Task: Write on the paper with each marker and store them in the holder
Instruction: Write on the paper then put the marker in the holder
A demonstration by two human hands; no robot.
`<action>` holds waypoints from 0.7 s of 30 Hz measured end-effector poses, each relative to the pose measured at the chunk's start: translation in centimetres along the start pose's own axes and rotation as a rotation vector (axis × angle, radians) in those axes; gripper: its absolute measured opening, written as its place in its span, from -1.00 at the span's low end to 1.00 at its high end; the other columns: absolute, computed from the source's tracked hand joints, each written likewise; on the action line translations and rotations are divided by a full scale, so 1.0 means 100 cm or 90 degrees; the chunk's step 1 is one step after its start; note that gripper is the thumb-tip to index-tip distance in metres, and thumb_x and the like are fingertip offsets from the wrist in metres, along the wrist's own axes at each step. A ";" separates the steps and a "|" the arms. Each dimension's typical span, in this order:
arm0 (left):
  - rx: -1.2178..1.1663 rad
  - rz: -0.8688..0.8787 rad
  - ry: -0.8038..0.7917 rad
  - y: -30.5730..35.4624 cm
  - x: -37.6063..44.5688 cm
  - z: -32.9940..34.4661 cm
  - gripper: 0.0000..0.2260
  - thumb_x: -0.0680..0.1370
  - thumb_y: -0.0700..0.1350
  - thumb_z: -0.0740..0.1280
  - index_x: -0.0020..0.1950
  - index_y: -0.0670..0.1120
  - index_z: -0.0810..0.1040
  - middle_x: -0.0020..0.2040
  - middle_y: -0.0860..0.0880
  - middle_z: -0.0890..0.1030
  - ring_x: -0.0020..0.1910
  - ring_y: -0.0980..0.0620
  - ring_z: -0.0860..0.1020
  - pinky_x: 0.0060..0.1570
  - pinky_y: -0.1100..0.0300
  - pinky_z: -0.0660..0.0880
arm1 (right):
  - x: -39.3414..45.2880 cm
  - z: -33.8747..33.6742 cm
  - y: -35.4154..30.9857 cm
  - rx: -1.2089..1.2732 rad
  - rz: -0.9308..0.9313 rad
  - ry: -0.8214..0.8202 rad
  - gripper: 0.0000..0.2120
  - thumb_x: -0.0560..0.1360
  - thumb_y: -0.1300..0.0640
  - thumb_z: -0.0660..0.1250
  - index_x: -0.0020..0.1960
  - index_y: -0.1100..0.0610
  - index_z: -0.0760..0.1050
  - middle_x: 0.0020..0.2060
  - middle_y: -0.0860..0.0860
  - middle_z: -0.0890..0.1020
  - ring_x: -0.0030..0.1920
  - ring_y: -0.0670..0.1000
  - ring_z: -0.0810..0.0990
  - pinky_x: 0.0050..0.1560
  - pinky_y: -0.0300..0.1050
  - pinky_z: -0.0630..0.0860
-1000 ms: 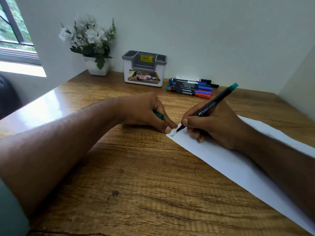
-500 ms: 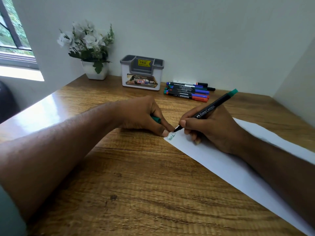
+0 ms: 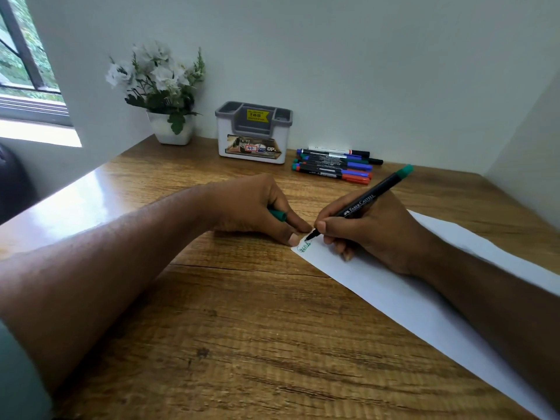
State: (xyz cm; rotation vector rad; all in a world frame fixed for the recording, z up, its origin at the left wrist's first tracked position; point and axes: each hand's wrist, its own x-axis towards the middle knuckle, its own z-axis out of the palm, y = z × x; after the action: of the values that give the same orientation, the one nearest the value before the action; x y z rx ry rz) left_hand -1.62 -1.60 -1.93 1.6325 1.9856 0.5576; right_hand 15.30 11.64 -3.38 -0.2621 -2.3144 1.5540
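Head view, wooden desk, white walls, window, flower pot

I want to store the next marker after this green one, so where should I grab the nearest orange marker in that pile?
Probably pinch the orange marker at mid-barrel, coming from above on its near side. It lies flat at the front of the marker pile, so its near flank and top are free; another marker lies against its far side.

A white paper lies on the desk, running from centre to lower right, green writing at its near corner. A black green-ended marker slants tip-down onto it. Its green cap shows centre frame. Spare markers lie side by side beside the grey-and-white holder, upper centre
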 end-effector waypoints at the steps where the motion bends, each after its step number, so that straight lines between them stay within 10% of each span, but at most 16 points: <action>1: 0.001 0.003 0.002 0.001 -0.001 0.000 -0.76 0.41 0.03 0.47 0.07 0.15 0.66 -0.11 0.34 0.65 -0.09 0.35 0.55 -0.18 0.48 0.38 | 0.000 0.000 0.000 0.015 -0.006 0.009 -0.97 0.43 0.36 0.42 -0.18 0.29 0.63 -0.42 0.18 0.63 -0.48 0.04 0.54 -0.50 -0.17 0.50; 8: -0.054 0.020 0.065 -0.001 -0.005 0.001 -0.61 0.36 0.25 0.43 0.16 0.21 0.58 -0.28 0.12 0.52 -0.29 0.15 0.45 -0.25 0.25 0.35 | 0.006 -0.003 -0.001 0.136 -0.120 0.116 -0.74 0.33 0.39 0.47 -0.22 0.09 0.49 -0.48 0.07 0.53 -0.53 0.02 0.41 -0.53 -0.24 0.34; 13: -0.276 0.018 0.124 0.007 -0.007 0.001 -0.58 0.62 0.23 -0.06 -0.04 -0.10 0.32 -0.34 0.04 0.34 -0.37 0.10 0.27 -0.29 0.20 0.29 | 0.007 -0.007 -0.005 0.187 -0.122 0.085 -0.84 0.34 0.32 0.38 -0.19 0.07 0.61 -0.33 0.13 0.62 -0.38 0.01 0.55 -0.40 -0.17 0.48; 21: -0.463 0.064 0.193 0.007 -0.005 0.011 -0.69 0.51 -0.01 0.25 0.11 -0.23 0.45 -0.34 -0.01 0.45 -0.46 0.10 0.30 -0.44 0.27 0.30 | 0.005 -0.010 -0.004 0.178 -0.108 0.084 -0.88 0.36 0.27 0.43 -0.11 0.16 0.66 -0.23 0.23 0.67 -0.32 0.06 0.62 -0.35 -0.15 0.52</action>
State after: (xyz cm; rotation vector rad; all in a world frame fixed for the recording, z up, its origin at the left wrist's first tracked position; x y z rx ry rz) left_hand -0.34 -1.94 -2.35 1.2294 1.5934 1.4378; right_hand 15.20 12.54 -2.58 -0.0925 -1.9372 1.6938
